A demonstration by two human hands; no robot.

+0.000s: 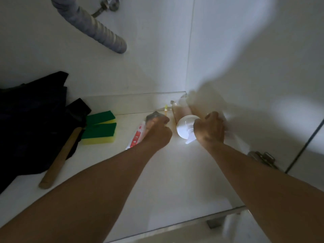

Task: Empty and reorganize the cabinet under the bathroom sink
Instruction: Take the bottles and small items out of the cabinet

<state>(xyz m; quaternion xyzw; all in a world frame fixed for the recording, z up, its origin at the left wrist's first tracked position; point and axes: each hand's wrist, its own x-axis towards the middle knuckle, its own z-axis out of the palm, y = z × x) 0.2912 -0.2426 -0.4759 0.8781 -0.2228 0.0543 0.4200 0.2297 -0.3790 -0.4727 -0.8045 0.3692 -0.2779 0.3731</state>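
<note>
Head view shows both hands deep in the white cabinet, at centre frame. Left hand (156, 130) curls its fingers round a small grey-wrapped item beside the red-and-white tube (136, 135). Right hand (210, 128) clutches a white cloth (235, 137) next to the white-capped pump bottle of amber liquid (182, 120). Emptying seems underway; lifting these out should come next.

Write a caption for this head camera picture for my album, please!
Inside the sink cabinet, the left hand grips a toothpaste tube while the right hand holds a white cloth beside a pump bottle.
</note>
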